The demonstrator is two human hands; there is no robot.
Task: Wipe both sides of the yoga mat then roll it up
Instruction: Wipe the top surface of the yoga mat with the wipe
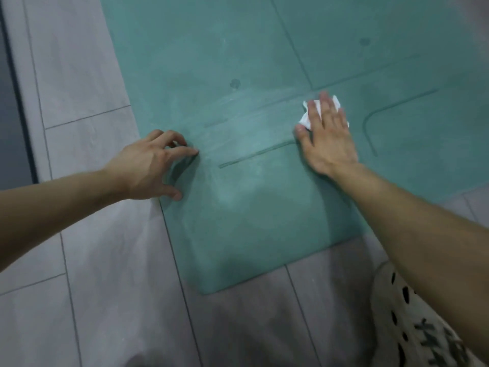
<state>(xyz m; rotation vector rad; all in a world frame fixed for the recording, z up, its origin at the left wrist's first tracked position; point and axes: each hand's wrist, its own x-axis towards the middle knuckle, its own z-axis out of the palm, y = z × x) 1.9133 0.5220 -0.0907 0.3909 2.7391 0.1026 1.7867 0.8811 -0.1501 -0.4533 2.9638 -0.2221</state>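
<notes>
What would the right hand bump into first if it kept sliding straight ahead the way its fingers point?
Nothing solid, as far as the picture shows. The right hand, flat on the white tissue, would only slide over more of the yoga mat, crossing the marked line just past its fingertips.

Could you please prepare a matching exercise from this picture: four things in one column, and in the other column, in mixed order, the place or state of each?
1. mat
2. wipe
3. left hand
4. right hand

a. pressed flat on the wipe
b. spread out on the grey floor
c. white, crumpled, under a palm
d. fingertips resting on the mat near its edge

Pairs: 1-b, 2-c, 3-d, 4-a.
</notes>
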